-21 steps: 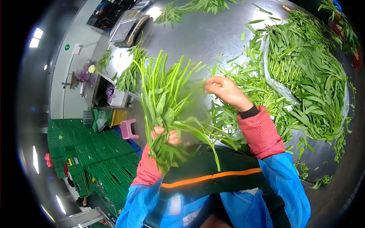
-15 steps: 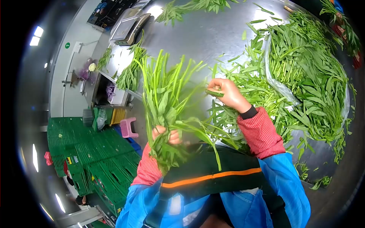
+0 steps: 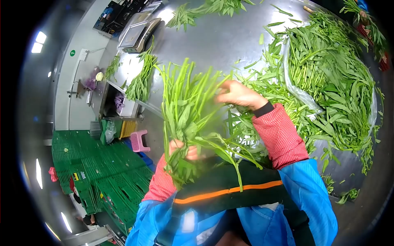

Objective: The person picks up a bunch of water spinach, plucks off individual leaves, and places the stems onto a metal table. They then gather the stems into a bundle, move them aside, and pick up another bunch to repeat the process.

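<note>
A bunch of water spinach (image 3: 186, 119) stands upright in front of my apron, cut stems upward and leaves hanging below. My left hand (image 3: 184, 151) is closed around its leafy lower part, and a few loose stems droop to the right. At the right side of the stem tops, my right hand (image 3: 240, 95) is closed in a pinch, touching or very near the outer stems. Blur hides what lies between its fingertips. Beyond it, a large heap of water spinach (image 3: 336, 82) spreads over the metal table (image 3: 213, 37), partly on a clear plastic bag (image 3: 293, 88).
A weighing scale (image 3: 137, 35) stands at the table's far left, near a smaller bunch of greens (image 3: 141, 78). More greens (image 3: 209, 8) lie at the back. Green crates (image 3: 102, 164) and a pink stool (image 3: 139, 140) are on the left. Another person's hand (image 3: 363, 14) holds greens at top right.
My right hand has moved slightly left to the stem tops; the green piece seen in its fingers earlier no longer shows. The bunch in my left hand has shifted slightly right.
</note>
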The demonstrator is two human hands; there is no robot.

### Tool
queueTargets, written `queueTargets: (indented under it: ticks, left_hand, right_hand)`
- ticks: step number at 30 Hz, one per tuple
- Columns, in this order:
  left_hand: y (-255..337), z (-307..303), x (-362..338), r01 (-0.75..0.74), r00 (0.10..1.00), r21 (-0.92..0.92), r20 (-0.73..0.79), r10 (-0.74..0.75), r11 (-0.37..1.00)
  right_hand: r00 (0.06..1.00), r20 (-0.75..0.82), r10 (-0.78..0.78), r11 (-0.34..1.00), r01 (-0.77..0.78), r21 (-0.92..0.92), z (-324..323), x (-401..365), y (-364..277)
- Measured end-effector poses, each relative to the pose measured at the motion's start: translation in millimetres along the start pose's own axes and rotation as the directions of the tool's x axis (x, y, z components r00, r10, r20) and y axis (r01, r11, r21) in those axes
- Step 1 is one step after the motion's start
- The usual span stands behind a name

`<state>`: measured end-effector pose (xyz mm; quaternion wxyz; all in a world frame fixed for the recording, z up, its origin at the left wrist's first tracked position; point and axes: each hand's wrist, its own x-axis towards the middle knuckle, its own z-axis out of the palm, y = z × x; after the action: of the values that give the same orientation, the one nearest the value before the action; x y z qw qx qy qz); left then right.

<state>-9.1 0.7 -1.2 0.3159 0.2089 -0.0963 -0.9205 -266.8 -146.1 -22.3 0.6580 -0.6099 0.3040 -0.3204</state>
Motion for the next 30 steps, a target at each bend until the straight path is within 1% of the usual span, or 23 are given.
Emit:
queueTargets:
  ticks: [1, 2, 4, 5, 8, 9, 10, 12, 14, 15, 16, 17, 18, 21, 22, 23, 24, 26, 27, 28, 29, 30]
  left_hand:
    - [1, -4, 0, 0.04, 0.999, 0.025, 0.006, -0.041, 0.999]
    - [2, -9, 1, 0.031, 0.997, -0.003, 0.072, -0.031, 1.0]
    - [0, -15, 3, 0.016, 0.979, -0.067, 0.203, -0.002, 0.998]
    - [-1, -12, 0, -0.012, 0.989, -0.074, 0.147, 0.023, 0.997]
    - [1, 6, 1, -0.021, 0.997, -0.077, 0.069, 0.026, 0.997]
    - [-2, -19, -4, -0.035, 0.996, -0.14, 0.08, 0.046, 0.99]
    - [-6, -23, -4, -0.084, 0.994, -0.151, 0.053, 0.093, 0.985]
    - [-6, -22, 0, -0.063, 0.98, -0.219, 0.169, 0.101, 0.974]
    - [0, -26, -3, -0.037, 0.971, -0.114, 0.232, 0.063, 0.993]
    - [0, -29, -3, -0.039, 0.968, -0.143, 0.242, 0.073, 0.989]
    - [1, -31, -5, -0.047, 0.967, -0.161, 0.239, 0.085, 0.986]
    - [1, -33, -8, -0.055, 0.967, -0.179, 0.235, 0.096, 0.982]
    - [2, -32, -9, -0.065, 0.968, -0.183, 0.226, 0.106, 0.981]
    - [11, 3, -5, -0.117, 0.993, -0.104, -0.02, 0.116, 0.988]
    - [10, 2, -6, -0.144, 0.989, -0.119, -0.041, 0.14, 0.982]
    - [12, 5, -5, -0.168, 0.985, -0.071, -0.051, 0.165, 0.983]
    - [10, 6, -6, -0.232, 0.964, -0.063, -0.147, 0.22, 0.971]
    - [12, 15, 1, -0.31, 0.944, -0.069, -0.144, 0.298, 0.948]
    - [15, 10, 6, -0.31, 0.95, -0.132, 0.004, 0.313, 0.942]
    - [18, 8, 6, -0.341, 0.94, -0.108, -0.036, 0.339, 0.934]
    - [22, 7, 7, -0.351, 0.936, -0.12, -0.044, 0.349, 0.929]
    - [26, 5, 10, -0.361, 0.933, -0.131, -0.047, 0.358, 0.923]
  right_hand:
    - [0.998, 0.069, 0.005, 1.0, -0.004, -0.007, 3, 5, 2]
    - [0.99, 0.14, 0.01, 1.0, -0.009, -0.012, 6, 8, 4]
    - [0.999, 0.032, 0.017, 1.0, -0.016, -0.025, 8, 8, 7]
    - [1.0, -0.02, 0.02, 0.999, -0.021, -0.032, 10, 9, 7]
    - [0.974, -0.226, -0.015, 0.987, -0.021, -0.157, -1, 14, 51]
    - [0.951, -0.299, -0.074, 0.984, 0.021, -0.176, -2, 7, 47]
    - [0.921, -0.355, -0.159, 0.944, 0.037, -0.327, -4, 8, 59]
    - [0.782, -0.581, -0.225, 0.822, -0.168, -0.544, -12, -1, 71]
    - [0.77, -0.624, -0.131, 0.888, -0.189, -0.42, -33, -5, 101]
    - [0.789, -0.605, -0.112, 0.956, -0.081, -0.283, -35, -5, 99]
    - [0.834, -0.548, -0.065, 0.984, -0.039, -0.177, -38, -6, 99]
    - [0.868, -0.495, 0.045, 0.999, -0.054, -0.003, -39, -9, 99]
    - [0.894, -0.423, 0.146, 0.982, -0.081, 0.169, -36, -13, 78]
    - [0.941, -0.293, 0.171, 0.93, -0.056, 0.362, -29, -15, 53]
    - [0.952, -0.269, 0.149, 0.924, -0.037, 0.381, -27, -15, 50]
    - [0.961, -0.244, 0.129, 0.916, -0.021, 0.4, -27, -12, 49]
    - [0.97, -0.215, 0.115, 0.906, -0.013, 0.423, -24, -12, 47]
    - [0.966, -0.236, 0.11, 0.911, -0.003, 0.411, -17, -16, 33]
    - [0.965, -0.241, 0.104, 0.914, 0.003, 0.406, -15, -16, 30]
    - [0.965, -0.245, 0.093, 0.917, 0.013, 0.399, -14, -15, 28]
    - [0.967, -0.234, 0.097, 0.917, 0.005, 0.399, -14, -18, 28]
    - [0.974, -0.221, 0.049, 0.905, 0.05, 0.422, -11, -20, 26]
